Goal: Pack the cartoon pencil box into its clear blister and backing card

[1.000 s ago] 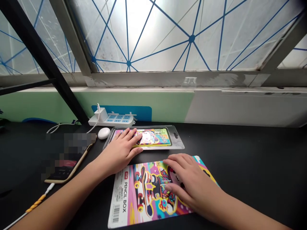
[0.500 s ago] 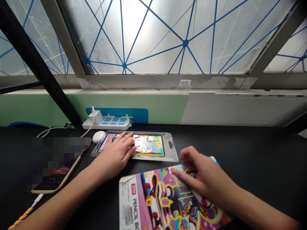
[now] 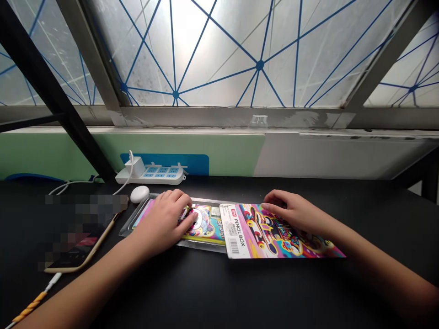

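A colourful pencil box (image 3: 206, 225) in its clear plastic blister lies on the black table (image 3: 360, 219). My left hand (image 3: 164, 222) rests flat on it, fingers stretched out. A bright printed card reading "PENCIL BOX" (image 3: 274, 233) lies to its right, its left end over the right end of the blister. My right hand (image 3: 295, 212) grips the card's far edge, fingers curled over it.
A phone (image 3: 82, 242) with a cable lies at the left. A white oval case (image 3: 140, 193) and a white power strip (image 3: 151, 174) with a charger stand behind the blister, near the wall. A frosted window with blue lines rises behind.
My right hand lifted the printed card from the near table, swung it up and set it farther away, over the blister's right end. My left hand stayed on the pencil box.
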{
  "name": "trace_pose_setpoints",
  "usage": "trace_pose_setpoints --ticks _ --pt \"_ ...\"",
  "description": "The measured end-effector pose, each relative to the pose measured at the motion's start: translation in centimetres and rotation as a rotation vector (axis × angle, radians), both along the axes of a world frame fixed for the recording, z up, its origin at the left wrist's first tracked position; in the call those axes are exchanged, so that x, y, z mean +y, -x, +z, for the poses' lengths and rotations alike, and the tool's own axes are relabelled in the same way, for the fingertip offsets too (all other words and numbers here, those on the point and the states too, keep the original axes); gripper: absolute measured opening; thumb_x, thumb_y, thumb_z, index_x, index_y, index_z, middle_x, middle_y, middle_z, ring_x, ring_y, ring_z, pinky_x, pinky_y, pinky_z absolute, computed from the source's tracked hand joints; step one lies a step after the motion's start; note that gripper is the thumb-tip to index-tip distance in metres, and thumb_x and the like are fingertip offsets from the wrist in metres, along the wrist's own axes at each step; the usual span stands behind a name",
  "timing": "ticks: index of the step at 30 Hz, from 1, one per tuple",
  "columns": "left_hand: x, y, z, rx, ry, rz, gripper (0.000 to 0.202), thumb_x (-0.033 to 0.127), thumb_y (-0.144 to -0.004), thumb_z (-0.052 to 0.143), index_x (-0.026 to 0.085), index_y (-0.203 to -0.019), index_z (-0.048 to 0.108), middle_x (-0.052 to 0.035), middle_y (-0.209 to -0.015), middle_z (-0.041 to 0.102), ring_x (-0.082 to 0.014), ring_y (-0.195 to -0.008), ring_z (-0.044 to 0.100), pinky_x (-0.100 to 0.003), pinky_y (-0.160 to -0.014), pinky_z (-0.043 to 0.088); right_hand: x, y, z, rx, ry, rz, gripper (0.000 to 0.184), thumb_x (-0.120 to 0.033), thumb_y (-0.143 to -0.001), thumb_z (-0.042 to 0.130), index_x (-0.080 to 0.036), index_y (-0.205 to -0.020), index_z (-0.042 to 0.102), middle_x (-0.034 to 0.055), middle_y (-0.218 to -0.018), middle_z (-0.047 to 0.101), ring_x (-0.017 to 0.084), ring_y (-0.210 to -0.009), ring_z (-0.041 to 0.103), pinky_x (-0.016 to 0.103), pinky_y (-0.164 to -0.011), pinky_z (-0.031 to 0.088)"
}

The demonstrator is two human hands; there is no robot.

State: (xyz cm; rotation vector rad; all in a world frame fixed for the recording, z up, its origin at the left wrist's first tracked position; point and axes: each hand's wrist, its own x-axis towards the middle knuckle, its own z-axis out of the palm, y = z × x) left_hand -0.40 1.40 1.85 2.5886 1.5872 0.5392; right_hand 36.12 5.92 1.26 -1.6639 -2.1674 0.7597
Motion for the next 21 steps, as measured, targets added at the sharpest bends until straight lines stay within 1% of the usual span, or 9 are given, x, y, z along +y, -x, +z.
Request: trace_pose_setpoints --ticks 2,3,5,8,12,15,21 --pt "0.0 0.0 -0.2 -0.016 0.025 0.007 0.025 0.041 -0.101 0.047 0.022 -0.110 0.061 -0.0092 -0.115 0.062 -0.0297 -0.104 0.056 -0.047 -0.093 0.047 -0.8 1.2 -0.2 0.005 -0.038 -0.002 0.046 -0.069 -0.091 0.055 -0.027 -0.101 0.070 0.0042 -0.101 0.076 0.025 -0.088 0.068 0.035 -0.073 0.051" --pt "0.0 0.0 -0.3 -0.020 0.031 0.009 0.028 0.041 -0.101 0.047 0.021 -0.115 0.061 -0.0101 -0.120 0.062 -0.0304 -0.109 0.055 -0.048 -0.096 0.046 -1.1 1.7 -0.3 0.002 -0.043 0.003 0.046 -0.069 -0.090 0.055 -0.027 -0.101 0.070 0.0038 -0.100 0.076 0.024 -0.086 0.067 0.034 -0.071 0.050" --pt "0.0 0.0 -0.5 -0.017 0.026 0.009 0.032 0.042 -0.102 0.047 0.022 -0.124 0.060 -0.0107 -0.131 0.060 -0.0319 -0.119 0.052 -0.050 -0.103 0.044 -1.4 2.1 -0.4 -0.013 -0.025 0.026 0.046 -0.070 -0.090 0.056 -0.027 -0.099 0.070 0.0030 -0.091 0.075 0.023 -0.078 0.065 0.033 -0.064 0.048" --pt "0.1 0.2 -0.7 -0.001 0.013 -0.004 0.036 0.043 -0.102 0.046 0.024 -0.129 0.060 -0.0093 -0.140 0.059 -0.0329 -0.130 0.049 -0.051 -0.111 0.040 -0.8 1.4 -0.4 -0.030 0.017 0.046 0.046 -0.070 -0.087 0.059 -0.026 -0.093 0.070 0.0021 -0.081 0.072 0.022 -0.071 0.062 0.031 -0.059 0.044" --pt "0.2 0.3 -0.8 0.023 0.032 -0.007 0.040 0.045 -0.103 0.044 0.024 -0.133 0.060 -0.0093 -0.144 0.060 -0.0333 -0.132 0.050 -0.052 -0.112 0.040 0.4 -0.3 -0.3 -0.047 0.027 0.025 0.045 -0.070 -0.083 0.064 -0.026 -0.086 0.070 0.0003 -0.074 0.068 0.020 -0.067 0.057 0.029 -0.055 0.041" --pt "0.2 0.3 -0.8 0.035 0.031 -0.011 0.041 0.045 -0.104 0.043 0.024 -0.135 0.060 -0.0092 -0.144 0.060 -0.0329 -0.133 0.050 -0.052 -0.112 0.039 1.0 -1.2 -0.1 -0.062 0.044 0.014 0.045 -0.071 -0.080 0.067 -0.026 -0.084 0.070 -0.0003 -0.072 0.066 0.019 -0.064 0.056 0.029 -0.053 0.039" --pt "0.2 0.4 -0.9 0.055 0.038 -0.022 0.040 0.044 -0.104 0.043 0.024 -0.136 0.059 -0.0084 -0.145 0.060 -0.0324 -0.134 0.050 -0.051 -0.112 0.039 1.6 -2.5 0.2 -0.081 0.038 -0.017 0.043 -0.069 -0.080 0.069 -0.026 -0.085 0.071 -0.0004 -0.076 0.069 0.020 -0.070 0.059 0.030 -0.059 0.041"
